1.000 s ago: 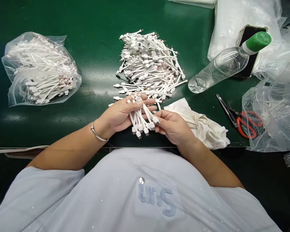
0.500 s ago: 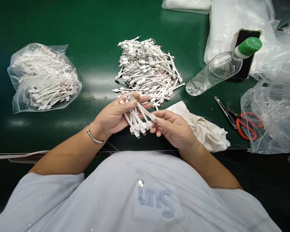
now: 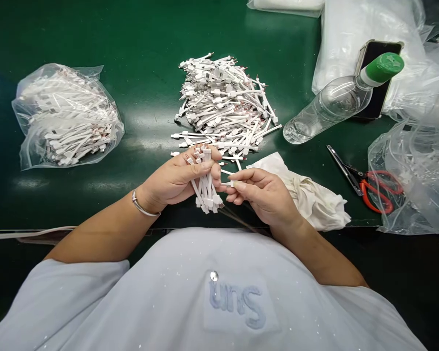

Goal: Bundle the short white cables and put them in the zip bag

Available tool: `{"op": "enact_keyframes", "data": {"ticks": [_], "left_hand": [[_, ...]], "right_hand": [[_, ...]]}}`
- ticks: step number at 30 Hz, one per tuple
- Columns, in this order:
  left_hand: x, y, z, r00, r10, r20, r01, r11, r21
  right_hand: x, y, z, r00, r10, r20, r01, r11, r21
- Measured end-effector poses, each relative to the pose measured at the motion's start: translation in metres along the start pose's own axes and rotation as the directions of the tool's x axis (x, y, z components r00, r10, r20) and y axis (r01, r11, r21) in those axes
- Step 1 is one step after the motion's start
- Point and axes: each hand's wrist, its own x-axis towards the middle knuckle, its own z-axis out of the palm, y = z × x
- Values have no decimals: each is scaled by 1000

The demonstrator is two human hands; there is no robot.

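My left hand (image 3: 179,178) is closed on a bundle of short white cables (image 3: 207,190), with the connector ends hanging down and the coppery wire ends poking out above the thumb. Between thumb and fingers, my right hand (image 3: 267,195) pinches the connector end of one short white cable (image 3: 227,184), just right of the bundle. The far end of that cable is hidden by my left fingers. Beyond both hands lies a loose pile of the same cables (image 3: 223,97) on the green table (image 3: 142,97).
At left is a clear bag of cables (image 3: 68,117). To the right are a crumpled white cloth (image 3: 314,200), red-handled scissors (image 3: 378,195), a green-capped bottle (image 3: 325,107) leaning over a phone (image 3: 378,105), and clear plastic bags (image 3: 406,170).
One cable has come away from the bundle to the right, in my right fingers. The bundle in my left hand now hangs straighter and closer together.
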Motion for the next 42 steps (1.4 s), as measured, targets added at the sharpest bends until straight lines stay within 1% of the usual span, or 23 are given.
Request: {"op": "enact_keyframes", "data": {"ticks": [3, 10, 15, 18, 21, 23, 24, 25, 26, 27, 28, 29, 30, 31, 33, 35, 36, 37, 38, 39, 40, 41, 42], "left_hand": [[0, -1, -2, 999, 17, 40, -19, 999, 43], [0, -2, -4, 996, 50, 75, -60, 990, 128], [-1, -1, -3, 995, 64, 79, -77, 982, 173], [-2, 0, -2, 994, 70, 81, -86, 973, 212], [-2, 1, 0, 993, 64, 95, -87, 962, 258], [-3, 0, 2, 996, 47, 79, -67, 956, 284], [-3, 0, 2, 998, 35, 52, -48, 955, 293], [-2, 0, 1, 1000, 22, 6, -23, 956, 292], [-1, -1, 0, 999, -5, -46, 17, 959, 282], [1, -1, -1, 995, -24, -95, 47, 967, 252], [3, -1, -2, 986, -47, -159, 82, 971, 225], [6, -2, -2, 974, -64, -216, 109, 973, 201], [7, -2, -1, 961, -66, -268, 116, 977, 177], [8, -2, 1, 948, -70, -311, 124, 980, 157], [9, -1, 7, 925, -53, -376, 110, 985, 133], [11, 1, 16, 896, -18, -444, 83, 988, 127], [14, 4, 22, 875, 1, -483, 70, 989, 128], [17, 6, 28, 854, 14, -520, 63, 989, 131], [21, 9, 36, 836, 18, -548, 66, 989, 134], [26, 11, 44, 825, 14, -565, 78, 987, 139], [30, 14, 52, 821, 8, -571, 93, 985, 148], [34, 15, 60, 822, 6, -570, 105, 981, 161], [37, 16, 67, 824, 6, -566, 114, 978, 176]], "right_hand": [[1, 0, -1, 1000, 22, 8, -22, 1000, 7], [2, 0, -2, 996, 94, 11, -94, 996, 9], [2, 0, -3, 995, 98, 24, -98, 995, 23], [3, 1, -3, 996, 86, 24, -86, 996, -12], [5, 3, -3, 999, 40, 21, -37, 994, -104], [4, 4, -1, 998, 19, 62, -4, 975, -224], [4, 4, -1, 996, 3, 87, 23, 952, -305], [4, 4, -1, 994, -37, 98, 73, 917, -393], [3, 2, -1, 988, -119, 96, 151, 860, -488], [3, 0, -1, 970, -226, 89, 234, 769, -594], [3, -2, -2, 946, -312, 90, 286, 671, -684], [2, -6, -3, 924, -372, 91, 308, 584, -751], [0, -9, -3, 909, -406, 91, 310, 515, -799], [-2, -12, -4, 904, -417, 90, 301, 473, -828], [-7, -18, -5, 907, -412, 85, 277, 433, -858], [-13, -23, -8, 907, -417, 61, 246, 406, -880], [-16, -25, -12, 903, -428, 34, 226, 406, -886], [-20, -26, -18, 895, -446, -5, 208, 427, -880], [-25, -28, -26, 880, -472, -56, 197, 471, -860], [-31, -29, -35, 855, -504, -120, 195, 527, -827], [-37, -30, -47, 820, -540, -191, 197, 580, -790], [-44, -31, -61, 767, -580, -275, 190, 615, -766], [-52, -32, -76, 698, -621, -358, 149, 614, -775]]}}
